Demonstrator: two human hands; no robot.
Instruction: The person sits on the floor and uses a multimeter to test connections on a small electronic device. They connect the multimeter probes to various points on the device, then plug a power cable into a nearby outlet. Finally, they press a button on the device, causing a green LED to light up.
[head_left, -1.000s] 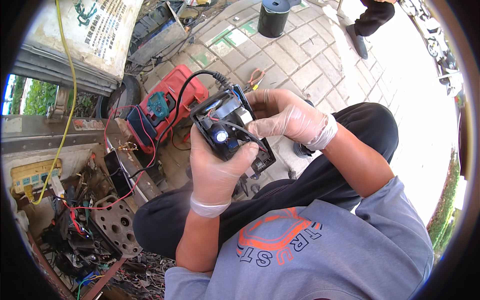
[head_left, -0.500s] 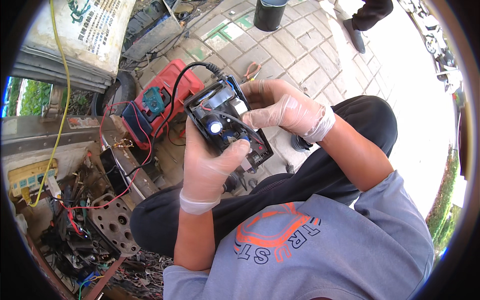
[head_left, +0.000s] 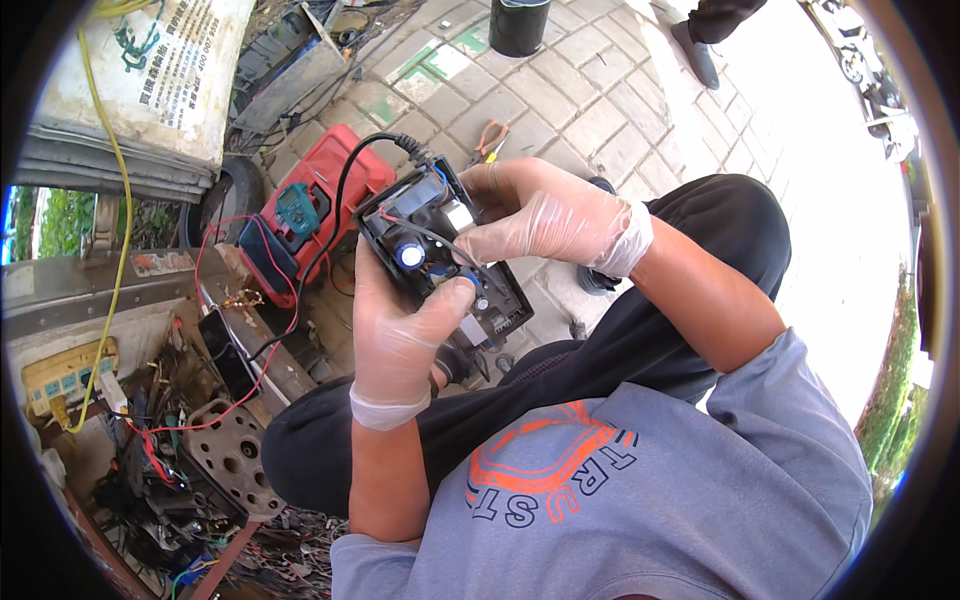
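Note:
Both hands wear clear plastic gloves and hold an opened black charger (head_left: 432, 222) above my crossed legs, its circuit board and blue capacitors facing up. My left hand (head_left: 395, 335) is closed round the near left side of the case, its thumb pressing among the components at the lower middle. From the right, my right hand (head_left: 560, 222) grips the far right edge, with its thumb on the board beside a loose black wire. A black power cord (head_left: 345, 195) leaves the case's far end. Fingers underneath the case are hidden.
A red tool case (head_left: 345, 155) lies beyond my left hand, bearing a teal multimeter (head_left: 297, 210). Pliers (head_left: 490, 140) rest on the paving. At left are a yellow power strip (head_left: 70, 375) and a holed metal block (head_left: 228, 460). Farther off stand a black bucket (head_left: 517, 27) and someone's foot (head_left: 696, 55).
The whole view has shifted slightly, so the charger and hands appear a little farther left. My right thumb has slid slightly left over the board. The grip of both hands stays the same.

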